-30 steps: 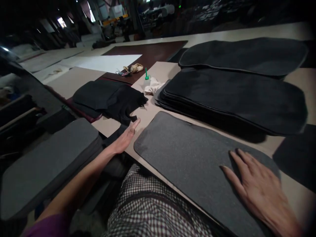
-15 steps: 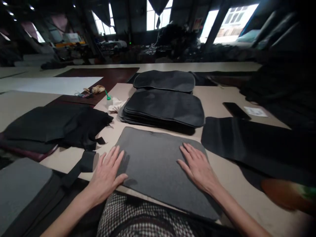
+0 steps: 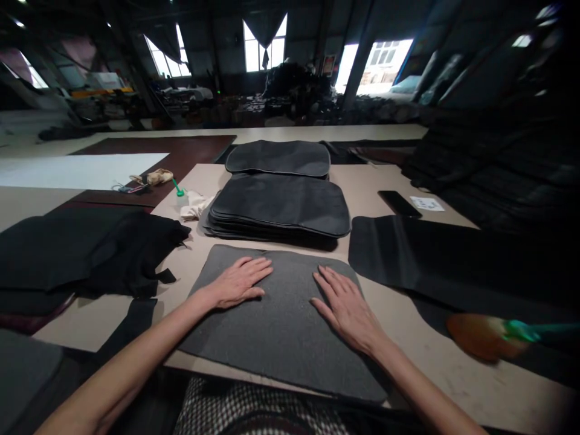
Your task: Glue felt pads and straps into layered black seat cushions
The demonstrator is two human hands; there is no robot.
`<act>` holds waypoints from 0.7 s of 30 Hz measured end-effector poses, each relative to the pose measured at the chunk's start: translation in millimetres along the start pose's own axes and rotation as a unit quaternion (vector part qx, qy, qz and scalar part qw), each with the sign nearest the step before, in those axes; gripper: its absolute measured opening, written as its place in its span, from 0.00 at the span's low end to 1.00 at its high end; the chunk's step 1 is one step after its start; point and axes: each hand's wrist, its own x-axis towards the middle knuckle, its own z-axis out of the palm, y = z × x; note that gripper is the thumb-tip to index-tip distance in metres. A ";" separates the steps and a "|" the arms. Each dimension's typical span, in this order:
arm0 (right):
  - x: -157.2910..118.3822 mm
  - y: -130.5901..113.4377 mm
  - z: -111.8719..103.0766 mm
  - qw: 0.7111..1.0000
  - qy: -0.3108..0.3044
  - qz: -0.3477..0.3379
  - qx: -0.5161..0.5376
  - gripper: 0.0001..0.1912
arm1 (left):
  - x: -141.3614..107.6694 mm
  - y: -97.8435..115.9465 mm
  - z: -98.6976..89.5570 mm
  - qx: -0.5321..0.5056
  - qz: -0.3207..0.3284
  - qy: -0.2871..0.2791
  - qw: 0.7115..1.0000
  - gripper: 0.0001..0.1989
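A grey, flat piece with rounded corners (image 3: 281,326) lies at the table's near edge in front of me. My left hand (image 3: 242,281) rests flat on its upper left part, fingers spread and pointing right. On its right side lies my right hand (image 3: 342,302), palm down with the fingers apart. Neither hand grips anything. Just beyond the grey piece sits a stack of black rounded pieces (image 3: 281,202), with another black stack (image 3: 278,158) behind it.
Black material (image 3: 453,260) covers the right side, near an orange-brown object with a green part (image 3: 480,337). A phone (image 3: 399,203) and white card (image 3: 427,203) lie beyond. Dark folded material (image 3: 90,248) is at left, near a green-tipped bottle (image 3: 180,193) and white cloth (image 3: 196,205).
My left hand has moved from the grey piece's left edge up and inward onto its surface. My right hand stays on the right side. The view has turned somewhat to the right.
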 end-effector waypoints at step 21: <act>-3.6 -5.8 -23.9 0.997 -0.027 0.054 0.041 0.35 | 22.1 -43.9 50.4 0.217 -0.089 0.109 0.966 0.40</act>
